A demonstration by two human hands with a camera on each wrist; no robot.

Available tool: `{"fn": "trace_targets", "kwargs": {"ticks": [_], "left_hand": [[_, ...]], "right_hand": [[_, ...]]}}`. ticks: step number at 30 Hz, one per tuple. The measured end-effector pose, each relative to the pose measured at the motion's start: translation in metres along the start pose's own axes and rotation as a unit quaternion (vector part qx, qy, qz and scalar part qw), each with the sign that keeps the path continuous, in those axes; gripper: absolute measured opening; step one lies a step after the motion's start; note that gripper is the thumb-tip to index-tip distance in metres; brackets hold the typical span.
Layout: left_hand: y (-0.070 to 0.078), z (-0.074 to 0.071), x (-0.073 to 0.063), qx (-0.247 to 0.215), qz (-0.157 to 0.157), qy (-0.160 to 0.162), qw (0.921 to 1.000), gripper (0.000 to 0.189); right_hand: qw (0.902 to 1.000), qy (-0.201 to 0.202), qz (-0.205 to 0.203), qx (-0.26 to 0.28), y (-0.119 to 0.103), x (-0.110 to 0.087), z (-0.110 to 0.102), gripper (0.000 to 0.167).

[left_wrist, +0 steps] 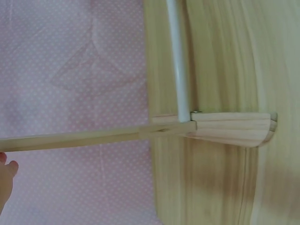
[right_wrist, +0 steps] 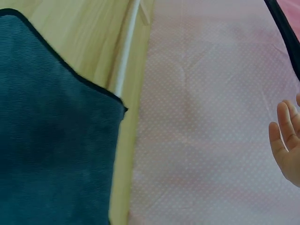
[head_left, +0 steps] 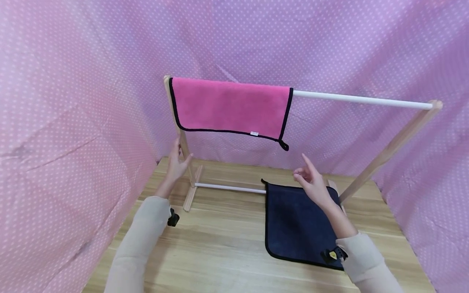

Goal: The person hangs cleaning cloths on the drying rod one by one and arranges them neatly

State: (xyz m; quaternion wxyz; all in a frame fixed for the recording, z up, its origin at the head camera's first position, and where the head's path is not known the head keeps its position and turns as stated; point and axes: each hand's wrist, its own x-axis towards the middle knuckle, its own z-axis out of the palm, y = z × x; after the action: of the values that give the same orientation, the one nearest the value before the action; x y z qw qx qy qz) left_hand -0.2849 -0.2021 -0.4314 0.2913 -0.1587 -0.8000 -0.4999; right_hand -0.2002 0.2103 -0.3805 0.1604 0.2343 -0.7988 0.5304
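A pink towel [head_left: 231, 108] with black edging hangs folded over the top white bar [head_left: 362, 99] of a wooden rack, at its left end. A loop dangles from the towel's lower right corner. My left hand [head_left: 178, 162] is beside the rack's left post [head_left: 185, 150], thumb and fingers apart; whether it touches the wood I cannot tell. Only fingertips [left_wrist: 10, 166] show in the left wrist view. My right hand [head_left: 310, 181] is in the air, holding nothing, with its index finger extended. Below it a dark blue towel [head_left: 293, 228] lies on the table.
The rack's right post [head_left: 392, 148] leans up from behind the dark towel. A lower white bar [head_left: 231, 187] runs near the tabletop [head_left: 209, 244], partly covered by that towel. Pink dotted cloth [head_left: 73, 122] hangs around the table.
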Motion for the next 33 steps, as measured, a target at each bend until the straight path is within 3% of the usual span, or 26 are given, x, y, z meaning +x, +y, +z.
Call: {"fn": "trace_targets", "kwargs": {"ticks": [6,18,27,33], "left_hand": [[-0.008,0.003,-0.001,0.019,0.021,-0.008,0.9996,0.076],[-0.024,0.004,0.002,0.075,0.046,-0.01,0.996,0.074],[-0.027,0.003,0.004,0.112,0.066,0.009,0.9915,0.068],[-0.028,0.003,0.004,0.118,0.08,0.014,0.9897,0.068]], "right_hand": [[0.9993,-0.032,0.01,0.016,0.016,-0.024,-0.004,0.06],[0.9972,-0.043,0.027,0.055,0.074,-0.069,-0.015,0.066],[0.9927,-0.074,0.05,0.081,0.091,-0.098,-0.022,0.064],[0.993,-0.06,0.06,0.082,0.099,-0.114,-0.03,0.065]]}}
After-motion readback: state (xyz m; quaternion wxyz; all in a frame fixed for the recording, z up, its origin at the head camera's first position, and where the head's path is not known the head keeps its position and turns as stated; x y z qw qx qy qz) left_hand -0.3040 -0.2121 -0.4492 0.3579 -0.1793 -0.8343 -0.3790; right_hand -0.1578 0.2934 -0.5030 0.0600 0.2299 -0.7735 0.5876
